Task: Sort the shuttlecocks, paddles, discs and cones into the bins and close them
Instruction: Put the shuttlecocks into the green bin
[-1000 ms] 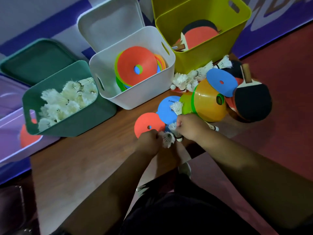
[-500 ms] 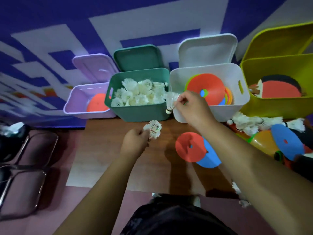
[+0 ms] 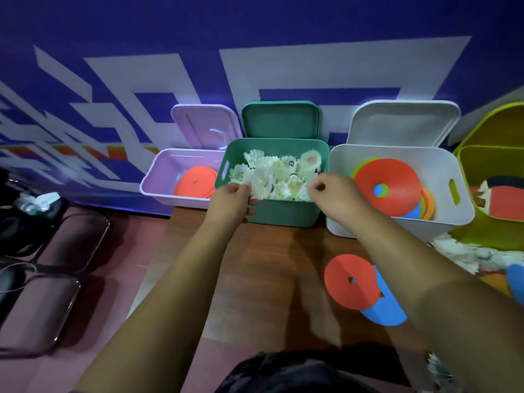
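The green bin (image 3: 283, 214) is full of white shuttlecocks (image 3: 278, 171). My left hand (image 3: 231, 199) is at its front left rim, fingers curled on a shuttlecock (image 3: 256, 191) just over the edge. Over the bin's front right corner, my right hand (image 3: 331, 194) has curled fingers, and I see nothing in them. A red disc (image 3: 351, 282) overlaps a blue disc (image 3: 382, 310) on the wooden table (image 3: 255, 279). More loose shuttlecocks (image 3: 459, 251) lie at the right. The white bin (image 3: 442, 217) holds discs (image 3: 388, 185), and the yellow bin (image 3: 467, 157) holds paddles (image 3: 507, 202).
A purple bin (image 3: 158, 180) with orange cones (image 3: 195, 182) stands left of the green one. All lids lean open against the blue and white wall. Dark chairs (image 3: 56, 251) stand left of the table. Another blue disc (image 3: 516, 279) shows at the right edge.
Both hands have carried shuttlecocks from the table up to the green bin. The shuttlecock seen earlier in my right hand no longer shows. My view has swung left and up.
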